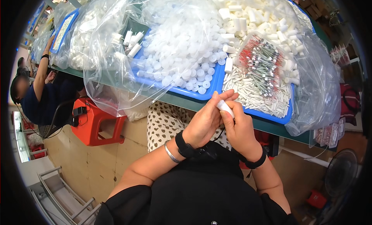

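A small white foam cylinder point(226, 109) with a smooth paler end is held in front of my body, just off the table edge. My right hand point(242, 130) is closed round its lower part, thumb and fingers gripping the side. Against its upper end rests my left hand point(203, 124), fingers stretched out rather than wrapped round. Just beyond my hands, a blue tray point(199, 96) holds a heap of translucent white round caps point(190, 71). Beside it a second blue tray point(267, 117) contains many slim white tubes point(242, 85).
A clear box of red-and-green wired parts point(261, 62) sits on the right tray. Cream foam cylinders point(255, 19) are heaped behind. Clear plastic bags point(314, 85) drape over the green table point(182, 101). At left are a red stool point(95, 122) and another person point(37, 89).
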`<state>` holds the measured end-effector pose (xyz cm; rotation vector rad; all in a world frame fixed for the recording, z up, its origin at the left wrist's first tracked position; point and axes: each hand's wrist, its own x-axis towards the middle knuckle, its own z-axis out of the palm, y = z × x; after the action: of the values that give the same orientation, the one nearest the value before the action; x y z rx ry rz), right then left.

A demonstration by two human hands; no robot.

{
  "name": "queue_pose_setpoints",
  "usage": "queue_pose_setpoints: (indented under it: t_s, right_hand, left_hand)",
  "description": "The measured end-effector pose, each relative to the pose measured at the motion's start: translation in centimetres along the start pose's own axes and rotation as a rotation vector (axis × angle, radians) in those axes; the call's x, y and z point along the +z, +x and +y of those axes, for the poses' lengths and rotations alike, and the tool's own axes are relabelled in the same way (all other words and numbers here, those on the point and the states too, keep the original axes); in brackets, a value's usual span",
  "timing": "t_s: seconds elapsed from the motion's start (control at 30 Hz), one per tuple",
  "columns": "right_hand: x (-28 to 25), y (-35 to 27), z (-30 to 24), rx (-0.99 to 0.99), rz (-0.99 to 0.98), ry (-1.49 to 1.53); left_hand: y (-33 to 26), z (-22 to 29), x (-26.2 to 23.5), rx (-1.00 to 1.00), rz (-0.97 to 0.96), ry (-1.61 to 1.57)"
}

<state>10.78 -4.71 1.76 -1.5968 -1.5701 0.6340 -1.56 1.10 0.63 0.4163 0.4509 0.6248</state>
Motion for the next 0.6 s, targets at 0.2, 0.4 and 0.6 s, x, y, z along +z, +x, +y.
queue_pose_setpoints:
  t_s: [0.2, 0.4, 0.6]
  right_hand:
    - [-0.5, -0.1, -0.4, 0.159, -0.083, 0.255]
    - [-0.7, 0.1, 0.3, 0.518, -0.254, 0.910]
    - [-1.6, 0.5, -0.5, 0.569, -0.380, 0.993]
  left_hand:
    - [0.1, 0.5, -0.3, 0.000, -0.083, 0.150]
    - [-0.2, -0.9, -0.3, 0.064, -0.041, 0.179]
    - [-0.6, 1.1, -1.0, 0.082, -0.069, 0.202]
